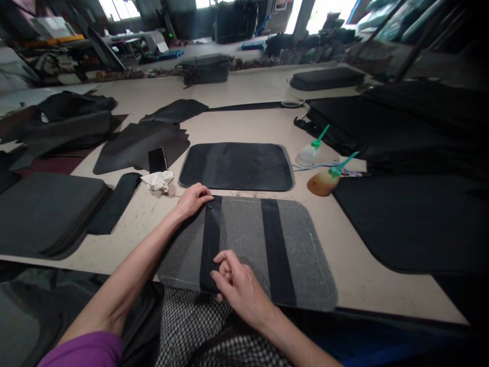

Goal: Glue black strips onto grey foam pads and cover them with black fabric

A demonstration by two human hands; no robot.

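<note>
A grey felt panel (244, 229) with rounded corners lies at the table's near edge, with two black strips across it. My left hand (193, 198) presses the far end of the left black strip (210, 239). My right hand (237, 285) pinches the near end of that same strip at the panel's front edge. The right black strip (277, 250) lies flat and untouched. Beyond the grey panel rests a black panel (237, 165) of similar shape.
Two glue bottles with green nozzles (311, 150) (324, 181) lie right of the black panel. A phone (157, 159) and crumpled white cloth (157, 180) sit left. Stacks of dark panels (42, 214) (412, 224) flank both sides; black material pieces (133, 142) lie farther back.
</note>
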